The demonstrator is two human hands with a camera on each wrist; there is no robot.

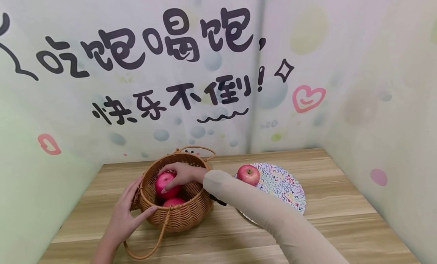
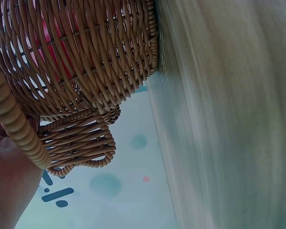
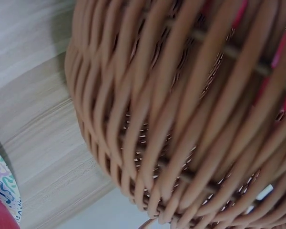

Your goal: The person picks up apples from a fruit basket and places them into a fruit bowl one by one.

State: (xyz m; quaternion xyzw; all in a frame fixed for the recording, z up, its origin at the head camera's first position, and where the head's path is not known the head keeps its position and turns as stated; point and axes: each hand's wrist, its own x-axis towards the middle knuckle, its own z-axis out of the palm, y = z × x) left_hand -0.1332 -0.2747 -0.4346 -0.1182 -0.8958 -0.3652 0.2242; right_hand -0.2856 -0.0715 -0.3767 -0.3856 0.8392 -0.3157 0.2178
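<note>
A woven wicker basket (image 1: 181, 218) stands on the wooden table, with red apples inside. My right hand (image 1: 184, 173) reaches over its right rim and holds an apple (image 1: 166, 179), thumb on the near side. Below that one, a second apple (image 1: 174, 202) shows partly above the front rim. At the basket's left side, my left hand (image 1: 123, 220) rests with extended fingers along the outside and its thumb at the front rim. The left wrist view has a woven flap (image 2: 81, 143) beside this hand. Basket wicker hides the right hand in the right wrist view.
Right of the basket lies a round, colourfully patterned plate (image 1: 283, 184) with a red apple (image 1: 248, 175) at its left edge; my right forearm crosses over its near part. One basket handle (image 1: 160, 233) hangs toward the front, another (image 1: 196, 146) stands behind. Printed walls enclose the table.
</note>
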